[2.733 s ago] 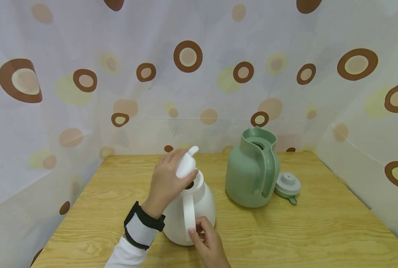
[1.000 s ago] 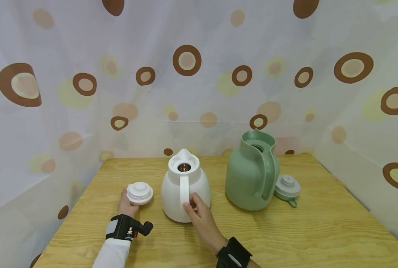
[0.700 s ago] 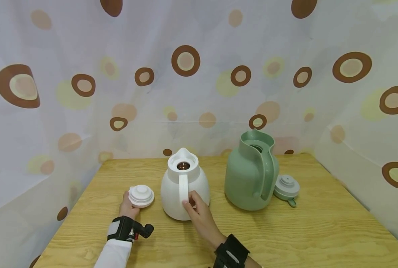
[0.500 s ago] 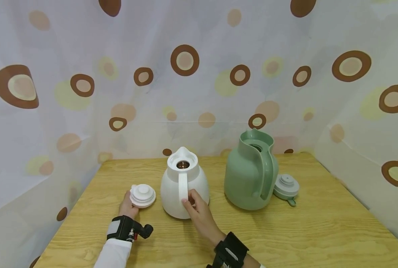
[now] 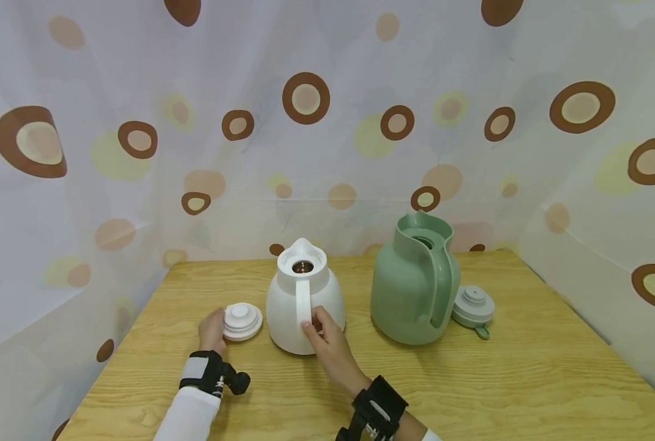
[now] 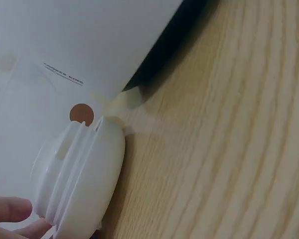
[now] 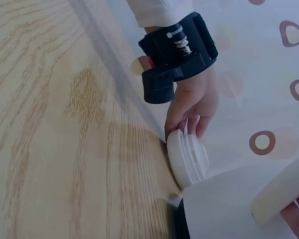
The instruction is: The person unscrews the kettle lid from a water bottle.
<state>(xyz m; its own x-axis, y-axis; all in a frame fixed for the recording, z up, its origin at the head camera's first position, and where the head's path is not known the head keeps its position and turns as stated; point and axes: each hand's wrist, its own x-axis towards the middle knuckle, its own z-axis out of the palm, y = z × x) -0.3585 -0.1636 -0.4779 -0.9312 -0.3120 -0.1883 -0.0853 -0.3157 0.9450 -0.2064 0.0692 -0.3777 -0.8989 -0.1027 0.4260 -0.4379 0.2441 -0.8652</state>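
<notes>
A white thermos jug [image 5: 283, 312] stands upright on the table in the head view, its mouth uncovered. My right hand [image 5: 332, 349] pinches the lower part of its handle [image 5: 303, 301] between thumb and fingers. Just left of the jug, its white lid [image 5: 242, 321] lies upside down, stepped plug facing up. My left hand [image 5: 212, 332] grips the lid's left edge. In the right wrist view, the left hand's fingers [image 7: 203, 124] bend over the lid [image 7: 185, 157]. Only some fingertips [image 6: 15, 208] show beside the lid [image 6: 92, 181] in the left wrist view.
A larger green thermos jug [image 5: 410, 294], also uncovered, stands to the right on the wooden table [image 5: 526, 380]. Beside it rests an upturned grey lid [image 5: 473, 306] with a green tab. Dotted sheeting [image 5: 327, 153] walls off the back and sides.
The left hand has brought the white lid from above the jug down to the table, upside down, then closer to the jug. The white jug has moved farther back with the right hand.
</notes>
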